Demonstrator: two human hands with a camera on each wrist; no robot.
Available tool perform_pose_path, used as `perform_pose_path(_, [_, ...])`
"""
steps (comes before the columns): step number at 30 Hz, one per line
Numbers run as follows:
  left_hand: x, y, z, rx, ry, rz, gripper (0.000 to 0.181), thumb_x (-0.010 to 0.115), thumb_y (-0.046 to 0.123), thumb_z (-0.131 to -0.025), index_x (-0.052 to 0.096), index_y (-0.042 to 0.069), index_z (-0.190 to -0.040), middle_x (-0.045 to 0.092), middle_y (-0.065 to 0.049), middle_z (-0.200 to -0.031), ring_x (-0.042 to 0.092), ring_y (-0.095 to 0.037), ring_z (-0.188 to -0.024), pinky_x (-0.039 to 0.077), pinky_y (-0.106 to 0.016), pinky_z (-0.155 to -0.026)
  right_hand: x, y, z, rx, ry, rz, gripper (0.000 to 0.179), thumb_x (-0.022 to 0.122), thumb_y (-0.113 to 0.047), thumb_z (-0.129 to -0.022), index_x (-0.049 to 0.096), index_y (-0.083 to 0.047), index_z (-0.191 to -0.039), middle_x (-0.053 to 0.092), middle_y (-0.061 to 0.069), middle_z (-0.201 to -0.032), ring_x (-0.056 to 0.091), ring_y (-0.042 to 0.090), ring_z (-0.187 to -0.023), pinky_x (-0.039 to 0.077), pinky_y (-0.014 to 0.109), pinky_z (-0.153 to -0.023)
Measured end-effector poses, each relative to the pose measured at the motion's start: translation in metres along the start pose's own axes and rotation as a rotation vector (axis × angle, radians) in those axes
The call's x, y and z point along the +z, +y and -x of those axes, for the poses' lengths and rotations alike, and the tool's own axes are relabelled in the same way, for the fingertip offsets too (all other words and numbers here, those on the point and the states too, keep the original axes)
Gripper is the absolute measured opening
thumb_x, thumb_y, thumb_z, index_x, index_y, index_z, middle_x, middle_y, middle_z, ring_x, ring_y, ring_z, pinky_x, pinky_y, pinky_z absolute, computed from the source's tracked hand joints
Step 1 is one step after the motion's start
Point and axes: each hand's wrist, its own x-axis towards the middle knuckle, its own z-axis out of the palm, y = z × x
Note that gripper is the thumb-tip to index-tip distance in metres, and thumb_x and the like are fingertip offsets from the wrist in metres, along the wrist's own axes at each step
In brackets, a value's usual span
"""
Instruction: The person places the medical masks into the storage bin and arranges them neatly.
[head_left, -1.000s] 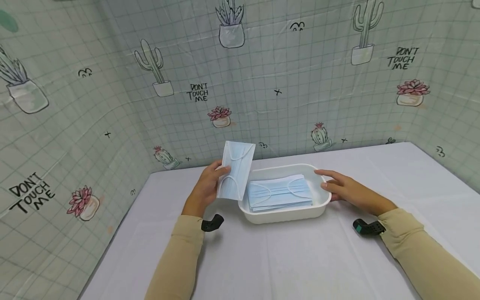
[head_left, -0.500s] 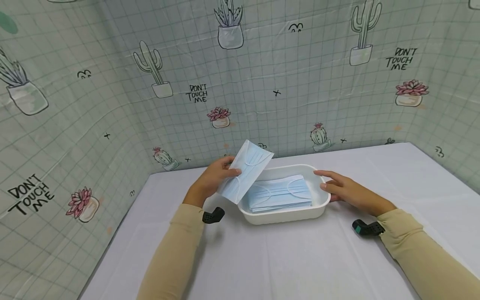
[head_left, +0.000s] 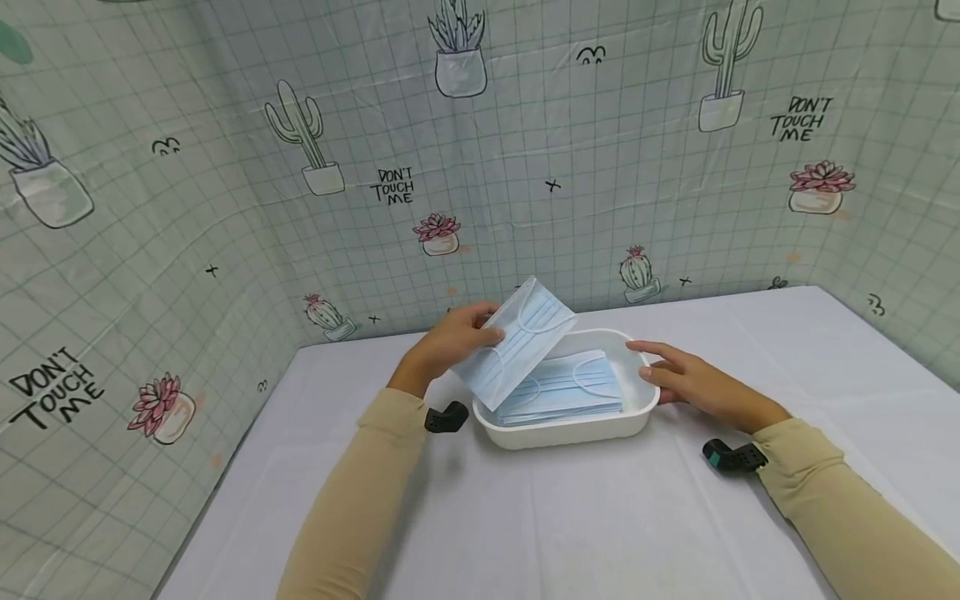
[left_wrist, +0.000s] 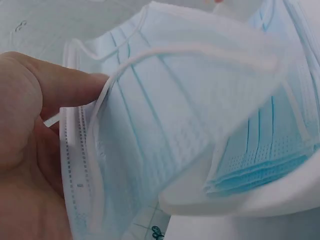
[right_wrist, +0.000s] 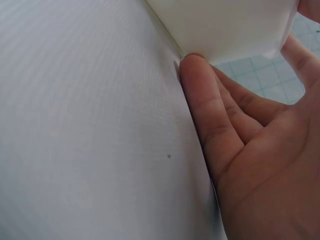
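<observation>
My left hand [head_left: 454, 340] pinches a pale blue face mask [head_left: 517, 342] between thumb and fingers. The mask hangs tilted over the left end of a white plastic tray [head_left: 570, 433]. Inside the tray lies a stack of similar masks [head_left: 573, 383], its left part hidden by the held one. In the left wrist view the held mask [left_wrist: 145, 115] shows pleats and white ear loops, and the thumb presses near its edge. My right hand [head_left: 693, 382] holds the tray's right end, thumb over the rim, other fingers [right_wrist: 200, 90] against the outer wall.
The tray stands on a table with a white cloth [head_left: 600, 517]. Behind and to the sides hangs a checked curtain [head_left: 510, 167] with cactus prints. A black wrist device [head_left: 447, 417] sits on the left wrist, another black device [head_left: 735, 457] on the right.
My left hand has moved right, carrying the mask from beside the tray to over its left end. The mask has turned from nearly upright to slanting right. The right hand stays put.
</observation>
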Motion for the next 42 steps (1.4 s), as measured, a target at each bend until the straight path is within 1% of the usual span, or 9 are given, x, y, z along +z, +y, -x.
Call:
perform_pose_path(4, [0.005,0.007,-0.005,0.051,-0.011,-0.060,0.031,0.061,0.017,-0.100,0.064,0.019,-0.131,0.065,-0.007,-0.121,0.062,-0.024,-0.102,0.055,-0.040,-0.081,0.000,-0.001,0.000,-0.002,0.001,0.004,0.063,0.049,-0.043,-0.105,0.023,-0.026,-0.161,0.031,0.027,-0.156,0.063,0.027,-0.113,0.043,0.051,-0.101])
perform_pose_path(8, [0.010,0.012,-0.011,0.084,-0.010,-0.092,0.029,0.060,0.016,-0.100,0.065,0.017,-0.128,0.065,-0.007,-0.121,0.063,-0.024,-0.100,0.056,-0.041,-0.079,0.000,-0.001,0.000,-0.003,-0.003,-0.004,0.063,0.049,-0.042,-0.105,0.023,-0.026,-0.161,0.030,0.027,-0.156,0.063,0.028,-0.114,0.043,0.051,-0.102])
perform_pose_path(13, [0.016,0.014,-0.017,0.121,-0.012,-0.127,0.030,0.061,0.014,-0.099,0.067,0.017,-0.129,0.065,-0.004,-0.123,0.062,-0.019,-0.104,0.054,-0.037,-0.085,-0.001,0.000,0.000,-0.007,-0.002,-0.006,0.063,0.049,-0.041,-0.106,0.023,-0.025,-0.161,0.029,0.027,-0.157,0.061,0.029,-0.117,0.045,0.048,-0.100])
perform_pose_path(17, [0.018,0.015,-0.020,0.138,-0.042,-0.133,0.028,0.060,0.013,-0.100,0.068,0.014,-0.126,0.066,-0.003,-0.120,0.059,-0.018,-0.103,0.050,-0.035,-0.088,-0.001,-0.001,-0.001,-0.016,0.004,-0.013,0.062,0.050,-0.040,-0.106,0.024,-0.025,-0.160,0.027,0.026,-0.158,0.059,0.032,-0.120,0.047,0.047,-0.100])
perform_pose_path(21, [0.018,0.015,-0.020,0.133,-0.055,-0.137,0.027,0.059,0.013,-0.101,0.068,0.013,-0.126,0.065,-0.004,-0.121,0.058,-0.019,-0.105,0.049,-0.035,-0.090,0.000,-0.001,-0.002,-0.008,-0.005,-0.033,0.063,0.051,-0.041,-0.105,0.024,-0.025,-0.160,0.025,0.025,-0.159,0.058,0.033,-0.122,0.046,0.050,-0.101])
perform_pose_path(26, [0.017,0.015,-0.022,0.114,-0.052,-0.140,0.030,0.059,0.014,-0.100,0.067,0.014,-0.129,0.064,-0.004,-0.126,0.058,-0.020,-0.110,0.048,-0.039,-0.095,0.000,0.001,-0.001,-0.002,-0.006,-0.025,0.063,0.050,-0.040,-0.105,0.024,-0.025,-0.160,0.027,0.026,-0.158,0.060,0.031,-0.118,0.047,0.045,-0.099])
perform_pose_path(31, [0.017,0.015,-0.024,0.114,-0.069,-0.143,0.028,0.061,0.013,-0.099,0.068,0.014,-0.126,0.066,-0.003,-0.120,0.059,-0.019,-0.106,0.049,-0.037,-0.092,0.000,0.001,-0.001,-0.004,-0.007,-0.029,0.063,0.050,-0.040,-0.106,0.024,-0.025,-0.160,0.028,0.027,-0.157,0.062,0.029,-0.115,0.047,0.043,-0.098])
perform_pose_path(36, [0.017,0.019,-0.024,0.115,-0.110,-0.153,0.026,0.062,0.011,-0.097,0.069,0.011,-0.122,0.067,-0.003,-0.111,0.059,-0.018,-0.100,0.049,-0.034,-0.088,0.000,0.001,-0.001,0.001,-0.010,-0.024,0.063,0.050,-0.041,-0.105,0.023,-0.025,-0.161,0.028,0.027,-0.157,0.062,0.029,-0.115,0.046,0.045,-0.099])
perform_pose_path(42, [0.019,0.020,-0.027,0.092,-0.165,-0.203,0.023,0.064,0.014,-0.097,0.069,0.011,-0.120,0.067,0.000,-0.109,0.058,-0.016,-0.101,0.046,-0.033,-0.091,0.000,0.000,-0.001,0.001,-0.006,-0.019,0.063,0.050,-0.040,-0.105,0.023,-0.025,-0.161,0.028,0.027,-0.157,0.060,0.031,-0.118,0.046,0.048,-0.099])
